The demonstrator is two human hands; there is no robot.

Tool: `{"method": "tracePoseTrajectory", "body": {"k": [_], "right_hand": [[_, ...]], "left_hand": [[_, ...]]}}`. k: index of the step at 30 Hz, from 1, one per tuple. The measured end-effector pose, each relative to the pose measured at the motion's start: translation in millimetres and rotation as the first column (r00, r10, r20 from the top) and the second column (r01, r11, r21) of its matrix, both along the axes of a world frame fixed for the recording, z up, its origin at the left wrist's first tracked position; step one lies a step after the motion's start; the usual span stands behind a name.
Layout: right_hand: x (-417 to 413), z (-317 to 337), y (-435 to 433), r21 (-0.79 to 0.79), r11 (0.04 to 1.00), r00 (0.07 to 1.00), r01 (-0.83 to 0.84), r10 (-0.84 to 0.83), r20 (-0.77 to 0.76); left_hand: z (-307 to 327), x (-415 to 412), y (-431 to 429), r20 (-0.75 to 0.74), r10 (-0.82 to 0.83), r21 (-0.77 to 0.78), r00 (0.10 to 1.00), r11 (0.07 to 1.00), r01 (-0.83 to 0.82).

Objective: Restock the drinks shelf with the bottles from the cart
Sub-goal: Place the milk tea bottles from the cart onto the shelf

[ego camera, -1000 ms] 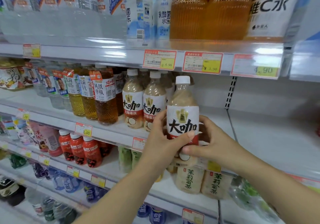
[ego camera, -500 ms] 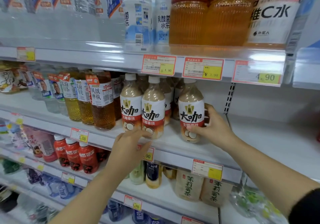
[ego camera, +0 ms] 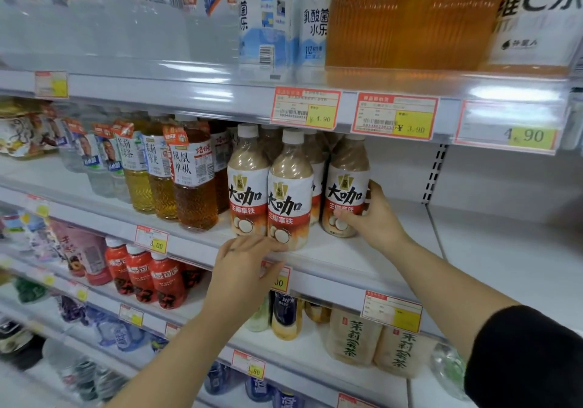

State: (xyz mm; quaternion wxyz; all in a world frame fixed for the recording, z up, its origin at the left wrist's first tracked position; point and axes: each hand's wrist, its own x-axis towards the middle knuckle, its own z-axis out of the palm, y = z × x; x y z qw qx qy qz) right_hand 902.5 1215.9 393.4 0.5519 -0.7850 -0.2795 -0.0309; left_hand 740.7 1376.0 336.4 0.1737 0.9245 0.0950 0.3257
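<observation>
A beige latte bottle [ego camera: 345, 187] with a white and red label stands upright on the middle shelf [ego camera: 340, 259], at the right end of a row of like bottles. My right hand [ego camera: 373, 218] grips its lower right side, thumb across the label. Two matching latte bottles [ego camera: 288, 193] stand to its left at the shelf front. My left hand [ego camera: 246, 265] rests at the shelf's front edge, its fingertips touching the base of the middle latte bottle; it holds nothing. The cart is out of view.
Amber tea bottles [ego camera: 192, 180] stand left of the lattes. The shelf right of the held bottle is bare [ego camera: 489, 250]. Large bottles fill the shelf above [ego camera: 410, 19], with price tags [ego camera: 394, 117] on its rail. Red bottles [ego camera: 164, 278] and jasmine tea bottles [ego camera: 353, 338] sit below.
A second ago both hands held the latte bottle in front of the shelf. It now stands on the shelf under my right hand, and my left hand has dropped to the shelf edge.
</observation>
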Motion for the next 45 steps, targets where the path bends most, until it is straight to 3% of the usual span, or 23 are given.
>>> {"method": "tracePoseTrajectory", "body": {"k": [11,15,18,21,24,29,32,35,37,40,45], "right_hand": [[-21.0,7.1,2.0,-0.034,0.994,0.993,0.104,-0.102,0.057],[-77.2,-3.2,-16.4,0.037,0.983,0.924,0.182,-0.184,0.336],[-134.0,-40.1,-3.6,-0.020,1.000,0.896,-0.022,0.029,0.444],[-179.2,-98.0,36.2,-0.210,0.956,0.908,-0.203,0.264,0.325],[-213.9,-162.2,90.0,-0.392,0.862,0.929,-0.322,0.367,0.043],[-264.6,-273.6,177.2,-0.562,0.697,0.895,-0.446,0.355,-0.270],[-297.2,-343.1,217.5,-0.631,0.521,0.818,-0.575,0.369,-0.441],[-325.4,-408.7,248.8,-0.622,0.388,0.726,-0.680,0.237,-0.645],[-337.6,-448.4,262.8,-0.582,0.381,0.655,-0.719,0.089,-0.751],[-343.8,-494.7,277.5,-0.583,0.470,0.595,-0.663,-0.141,-0.791],[-329.8,-547.6,294.9,-0.651,0.627,0.638,-0.428,-0.301,-0.709]], "left_hand": [[0.6,-3.6,-1.1,0.013,-0.055,-0.023,0.998,0.998,0.055],[-2.9,-24.9,-1.7,0.174,-0.123,-0.137,0.977,0.980,0.147],[-29.4,-57.9,12.1,0.213,-0.102,-0.196,0.972,0.970,0.145],[-79.2,-104.3,42.3,0.110,-0.039,-0.350,0.993,0.934,0.075],[-140.0,-158.4,85.8,-0.075,0.067,-0.504,0.995,0.858,-0.095],[-236.6,-251.1,156.7,-0.419,0.181,-0.575,0.890,0.706,-0.414],[-293.2,-300.3,185.1,-0.572,0.174,-0.557,0.801,0.634,-0.536],[-345.7,-340.5,204.4,-0.671,0.161,-0.530,0.723,0.578,-0.620],[-378.3,-357.9,213.0,-0.725,0.130,-0.504,0.676,0.568,-0.650],[-421.7,-369.5,222.0,-0.778,0.077,-0.466,0.623,0.593,-0.656],[-465.5,-366.5,225.2,-0.783,-0.006,-0.514,0.621,0.568,-0.643]]}}
